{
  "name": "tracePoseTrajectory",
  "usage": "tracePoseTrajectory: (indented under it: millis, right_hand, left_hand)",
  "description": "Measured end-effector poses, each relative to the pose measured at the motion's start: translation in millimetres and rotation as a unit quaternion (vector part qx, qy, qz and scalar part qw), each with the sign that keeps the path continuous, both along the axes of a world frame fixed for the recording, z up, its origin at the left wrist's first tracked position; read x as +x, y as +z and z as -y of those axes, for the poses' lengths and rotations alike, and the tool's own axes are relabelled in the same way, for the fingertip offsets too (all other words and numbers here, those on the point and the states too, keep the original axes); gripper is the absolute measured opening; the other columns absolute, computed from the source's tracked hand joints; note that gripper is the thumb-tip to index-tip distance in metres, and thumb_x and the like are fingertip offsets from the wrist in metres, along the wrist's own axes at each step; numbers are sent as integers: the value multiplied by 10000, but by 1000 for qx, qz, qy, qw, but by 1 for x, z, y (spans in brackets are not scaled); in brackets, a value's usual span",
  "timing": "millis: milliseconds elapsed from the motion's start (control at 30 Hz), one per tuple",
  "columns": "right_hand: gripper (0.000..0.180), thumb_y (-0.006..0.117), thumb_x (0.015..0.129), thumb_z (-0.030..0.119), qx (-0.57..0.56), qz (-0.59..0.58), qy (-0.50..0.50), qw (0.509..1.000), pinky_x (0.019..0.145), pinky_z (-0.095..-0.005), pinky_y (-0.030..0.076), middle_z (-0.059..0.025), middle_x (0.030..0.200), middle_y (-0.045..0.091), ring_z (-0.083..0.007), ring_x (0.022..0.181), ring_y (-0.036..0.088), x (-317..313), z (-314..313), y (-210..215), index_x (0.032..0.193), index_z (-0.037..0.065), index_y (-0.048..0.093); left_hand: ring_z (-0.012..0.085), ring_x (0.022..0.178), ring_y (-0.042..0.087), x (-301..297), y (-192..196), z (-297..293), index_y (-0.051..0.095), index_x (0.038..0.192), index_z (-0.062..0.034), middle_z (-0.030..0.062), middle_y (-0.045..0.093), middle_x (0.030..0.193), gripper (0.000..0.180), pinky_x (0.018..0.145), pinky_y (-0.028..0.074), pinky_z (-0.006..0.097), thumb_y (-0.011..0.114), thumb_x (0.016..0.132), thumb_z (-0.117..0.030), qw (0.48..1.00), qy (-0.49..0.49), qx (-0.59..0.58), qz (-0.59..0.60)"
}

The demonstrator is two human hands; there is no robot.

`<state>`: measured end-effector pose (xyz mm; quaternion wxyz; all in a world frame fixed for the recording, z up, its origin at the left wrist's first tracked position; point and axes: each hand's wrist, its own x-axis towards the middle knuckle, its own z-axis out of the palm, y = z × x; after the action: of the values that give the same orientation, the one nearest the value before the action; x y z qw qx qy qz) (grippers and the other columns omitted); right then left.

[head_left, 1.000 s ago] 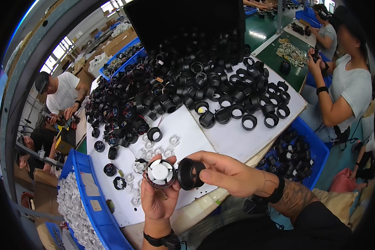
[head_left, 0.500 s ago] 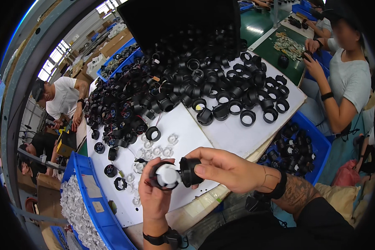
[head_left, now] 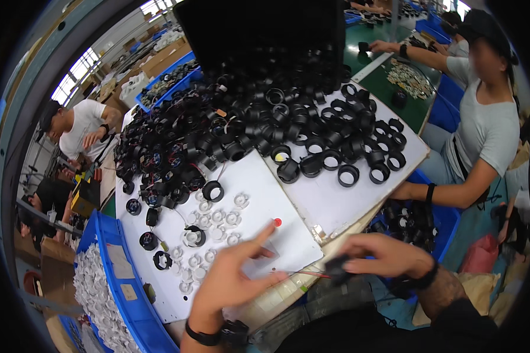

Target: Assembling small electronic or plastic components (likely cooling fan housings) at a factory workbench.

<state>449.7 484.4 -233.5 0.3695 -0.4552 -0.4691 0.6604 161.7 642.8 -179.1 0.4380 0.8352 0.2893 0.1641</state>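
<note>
My left hand [head_left: 238, 273] is over the white board [head_left: 300, 235], its index finger stretched out to a small red disc [head_left: 278, 222] and its thumb held apart. Nothing is visibly gripped in it. Farther right, my right hand [head_left: 383, 254] pinches a dark round housing [head_left: 337, 269], blurred by motion. Thin red and dark wires [head_left: 309, 273] run from the housing toward my left thumb; whether they touch it I cannot tell. Several white plastic caps [head_left: 218, 216] lie left of my left hand, near a black ring with a white insert [head_left: 193, 236].
A heap of black housings and rings [head_left: 265, 117] spills from a black box [head_left: 259, 35]. Blue bins stand at both sides: white parts [head_left: 103, 288] fill the left one, black parts [head_left: 403, 223] the right. A co-worker's forearm [head_left: 447, 194] reaches in beside the right bin.
My hands have moved apart. The left has let go of the black ring with the white piece and now points at the red disc. My right has moved right and down, holding a dark housing.
</note>
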Motion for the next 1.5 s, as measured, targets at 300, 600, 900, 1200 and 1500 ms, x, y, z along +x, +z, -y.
tracePoseTrajectory:
  millis: [300,600,900,1200,1500]
  right_hand:
    - [403,780,897,309,-80,634,-238,732,669,-434,575,-189,828,742,-349,753,745,82,131,-55,1120,-6,664]
    - [304,748,909,323,206,431,-102,873,662,-413,571,-91,815,758,-303,744,741,-12,-43,36,1119,104,729]
    - [333,746,881,234,372,484,-138,780,876,-456,497,-132,1048,678,-345,1057,670,-103,-224,-18,1192,126,695]
    - [302,753,856,202,402,510,-168,742,855,-456,459,-114,1033,667,-325,987,642,-101,-229,-37,1142,116,703]
    - [177,691,922,152,329,479,-79,810,762,-449,560,-136,1018,653,-336,930,687,-85,-173,-42,1089,97,717]
  left_hand:
    - [317,924,722,-4,-6,-118,721,1280,-115,152,737,1060,549,812,575,414,859,795,-333,893,229,265,-284]
    - [317,969,707,-5,-40,-123,687,1313,-115,165,708,1121,620,849,563,419,888,757,-303,920,227,242,-210]
    - [229,855,716,-2,-27,-176,672,1306,-121,110,709,884,479,722,563,369,803,852,-195,922,330,166,-119]
    - [311,731,712,-36,-35,-193,673,1074,-83,148,701,760,273,676,549,415,796,851,-180,889,273,320,-181]
    - [135,811,668,-83,-5,-149,601,1344,-69,65,713,1023,280,787,558,273,566,1074,-138,913,324,-132,213]
